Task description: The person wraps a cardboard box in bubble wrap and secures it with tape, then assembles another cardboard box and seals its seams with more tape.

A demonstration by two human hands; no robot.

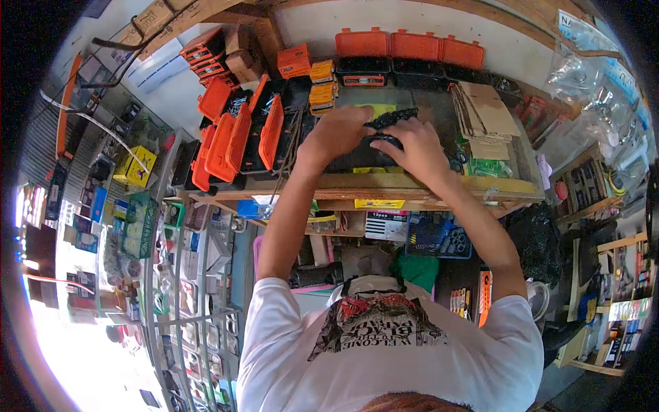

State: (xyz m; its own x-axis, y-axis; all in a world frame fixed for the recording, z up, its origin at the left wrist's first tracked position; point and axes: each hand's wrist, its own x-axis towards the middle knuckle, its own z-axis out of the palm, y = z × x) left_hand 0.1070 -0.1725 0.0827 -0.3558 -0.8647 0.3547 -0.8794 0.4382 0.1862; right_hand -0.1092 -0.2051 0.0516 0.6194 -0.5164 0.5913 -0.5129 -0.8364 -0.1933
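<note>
Over the workbench, my left hand (335,134) and my right hand (417,147) are close together. Between them is a crumpled, shiny black piece (398,118) that looks like thin plastic. My right fingers are curled around it. The fingertips of my left hand are closed at its left end; part of that grip is hidden behind the hand. A yellow patch (382,110) shows just behind the black piece. To the right of my right hand are dark scissor handles (458,159).
Open orange-lidded cases (226,144) stand at the bench's left, some with metal screws. More orange-lidded boxes (362,44) line the back, near stacked yellow boxes (322,88). Cardboard sheets (486,113) lie at the right. The wooden bench edge (384,181) runs in front.
</note>
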